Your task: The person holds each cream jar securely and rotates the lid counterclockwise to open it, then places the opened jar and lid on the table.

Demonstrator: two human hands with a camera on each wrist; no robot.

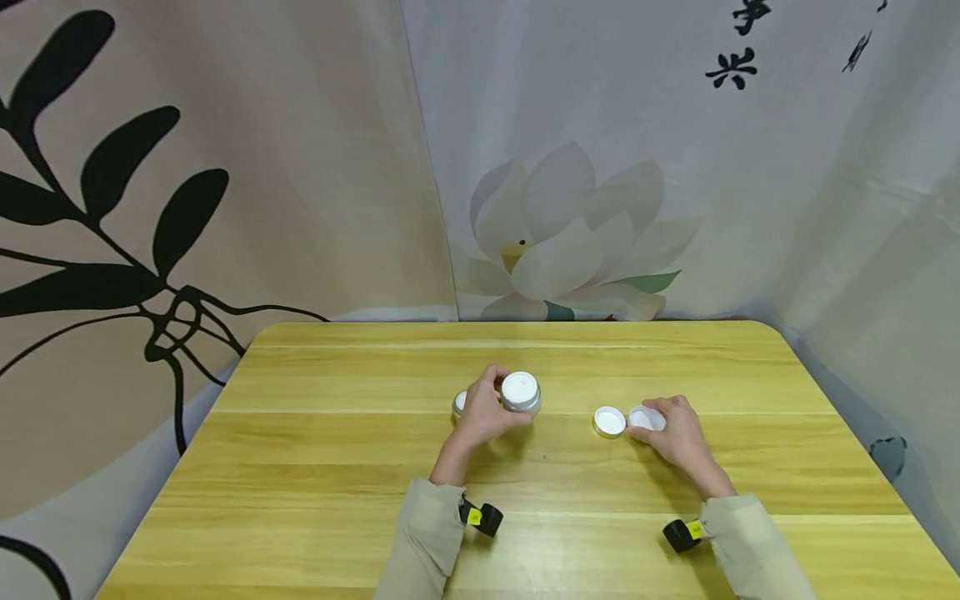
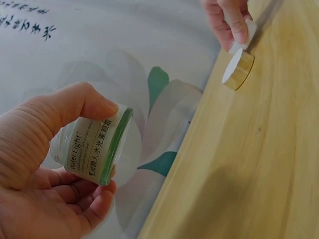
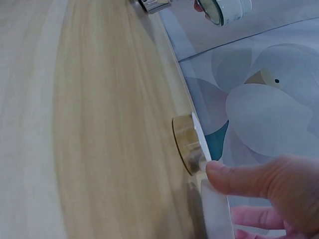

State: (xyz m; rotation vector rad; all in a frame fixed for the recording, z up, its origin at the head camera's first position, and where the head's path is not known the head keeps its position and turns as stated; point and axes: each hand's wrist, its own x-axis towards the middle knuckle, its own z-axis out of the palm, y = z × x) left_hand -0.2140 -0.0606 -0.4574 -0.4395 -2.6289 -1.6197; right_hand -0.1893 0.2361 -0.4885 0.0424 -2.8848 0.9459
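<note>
My left hand (image 1: 482, 414) grips a small glass cream jar (image 1: 521, 393) between thumb and fingers, above the table. Its printed label and greenish glass base show in the left wrist view, while the head view shows its white top. On the right, my right hand (image 1: 681, 435) pinches a thin white disc (image 1: 647, 418) by its edge. Close beside that disc, a gold-sided lid (image 1: 609, 422) with a white inside lies on the table; in the right wrist view, the thumb is near this lid (image 3: 185, 144).
Behind my left hand stands another small round object (image 1: 460, 403) with a white top and shiny side, partly hidden. The wooden table (image 1: 570, 542) ends at a printed curtain (image 1: 337, 167) at the back. Each wrist wears a black camera.
</note>
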